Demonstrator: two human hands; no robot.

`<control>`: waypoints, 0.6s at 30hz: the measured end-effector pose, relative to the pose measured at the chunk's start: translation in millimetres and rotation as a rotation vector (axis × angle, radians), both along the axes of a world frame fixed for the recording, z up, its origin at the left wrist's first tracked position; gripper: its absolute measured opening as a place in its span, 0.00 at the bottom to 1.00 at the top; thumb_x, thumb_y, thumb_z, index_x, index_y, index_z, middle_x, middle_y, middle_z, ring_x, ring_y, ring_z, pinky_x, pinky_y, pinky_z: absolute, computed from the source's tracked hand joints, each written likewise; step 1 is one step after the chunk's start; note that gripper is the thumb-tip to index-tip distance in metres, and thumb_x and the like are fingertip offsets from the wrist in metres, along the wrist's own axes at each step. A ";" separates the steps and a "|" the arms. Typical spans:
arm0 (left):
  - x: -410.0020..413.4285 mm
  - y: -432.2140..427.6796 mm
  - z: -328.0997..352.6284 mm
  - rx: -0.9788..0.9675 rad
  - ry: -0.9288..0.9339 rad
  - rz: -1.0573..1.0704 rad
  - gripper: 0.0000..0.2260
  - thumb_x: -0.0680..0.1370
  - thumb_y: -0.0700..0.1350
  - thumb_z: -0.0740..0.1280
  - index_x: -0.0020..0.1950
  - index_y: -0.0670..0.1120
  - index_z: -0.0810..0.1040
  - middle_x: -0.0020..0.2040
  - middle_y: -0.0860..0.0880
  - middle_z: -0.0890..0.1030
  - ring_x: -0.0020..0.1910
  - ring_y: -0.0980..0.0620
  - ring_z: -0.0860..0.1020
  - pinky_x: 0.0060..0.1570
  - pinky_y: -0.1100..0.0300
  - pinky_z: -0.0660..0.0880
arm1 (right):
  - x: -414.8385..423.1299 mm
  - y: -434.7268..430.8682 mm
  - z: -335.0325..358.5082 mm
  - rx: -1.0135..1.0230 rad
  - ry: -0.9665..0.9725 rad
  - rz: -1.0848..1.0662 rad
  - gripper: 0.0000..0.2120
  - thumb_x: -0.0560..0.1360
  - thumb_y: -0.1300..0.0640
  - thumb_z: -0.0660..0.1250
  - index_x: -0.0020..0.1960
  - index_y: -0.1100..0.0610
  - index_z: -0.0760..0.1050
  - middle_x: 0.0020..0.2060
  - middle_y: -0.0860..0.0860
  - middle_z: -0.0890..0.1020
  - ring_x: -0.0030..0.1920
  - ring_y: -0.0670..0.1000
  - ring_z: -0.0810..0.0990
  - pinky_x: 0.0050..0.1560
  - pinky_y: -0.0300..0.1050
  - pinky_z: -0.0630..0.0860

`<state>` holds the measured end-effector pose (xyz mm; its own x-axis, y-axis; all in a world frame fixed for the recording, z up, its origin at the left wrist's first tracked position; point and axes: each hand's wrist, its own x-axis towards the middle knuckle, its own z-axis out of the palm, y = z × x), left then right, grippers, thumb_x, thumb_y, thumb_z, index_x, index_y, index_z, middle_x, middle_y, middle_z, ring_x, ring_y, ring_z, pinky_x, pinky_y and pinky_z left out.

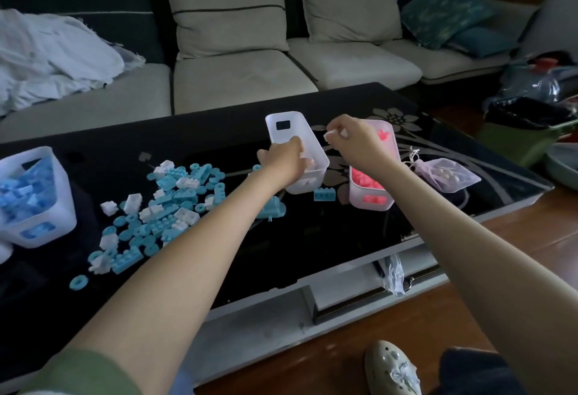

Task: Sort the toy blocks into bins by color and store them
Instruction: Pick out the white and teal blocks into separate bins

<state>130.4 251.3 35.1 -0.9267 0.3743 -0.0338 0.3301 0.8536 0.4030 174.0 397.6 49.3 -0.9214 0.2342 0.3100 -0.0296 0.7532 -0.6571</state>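
My left hand (283, 164) curls over the rim of the translucent white plastic bin (300, 132), mid-tabletop, holding it; my right hand (355, 141) pinches a small white toy block (337, 135) above the gap beside the translucent pink plastic bin of red blocks (390, 157). Let go off-line and white lands among red; tug too hard, this bin tips

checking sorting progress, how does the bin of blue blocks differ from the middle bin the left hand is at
The blue bin is piled high with blue blocks; the middle bin holds only a few white blocks at its bottom. The blue bin stands far left, untouched; the middle bin has the left hand curled over its rim. Both are translucent plastic with a handle slot.
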 end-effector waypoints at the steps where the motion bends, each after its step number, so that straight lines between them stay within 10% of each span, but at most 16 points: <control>1: -1.8 -0.3 -2.2 -0.041 0.025 0.013 0.15 0.80 0.55 0.58 0.62 0.48 0.68 0.52 0.46 0.74 0.50 0.46 0.65 0.49 0.55 0.61 | -5.1 -6.3 -2.1 0.016 -0.013 0.024 0.11 0.76 0.58 0.62 0.56 0.60 0.75 0.49 0.53 0.75 0.46 0.50 0.72 0.41 0.40 0.68; 8: -6.4 -17.5 -13.9 -0.025 0.207 -0.025 0.14 0.81 0.48 0.56 0.65 0.48 0.70 0.63 0.49 0.73 0.65 0.48 0.67 0.60 0.52 0.59 | -29.7 -43.7 -22.8 0.261 -0.245 0.188 0.22 0.80 0.51 0.57 0.72 0.57 0.62 0.67 0.58 0.69 0.65 0.58 0.69 0.63 0.51 0.65; 18: 21.7 -187.5 0.4 -0.102 0.008 0.047 0.21 0.75 0.33 0.57 0.63 0.52 0.72 0.64 0.48 0.70 0.63 0.47 0.69 0.60 0.49 0.70 | -10.6 -146.6 -24.7 0.368 -0.118 0.532 0.23 0.77 0.55 0.62 0.71 0.54 0.64 0.65 0.55 0.70 0.66 0.56 0.66 0.66 0.55 0.65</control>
<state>152.1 63.7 35.6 -0.9437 0.3251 -0.0618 0.2914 0.9049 0.3102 163.4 251.0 24.7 -0.9149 -0.3650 0.1726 -0.4037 0.8319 -0.3808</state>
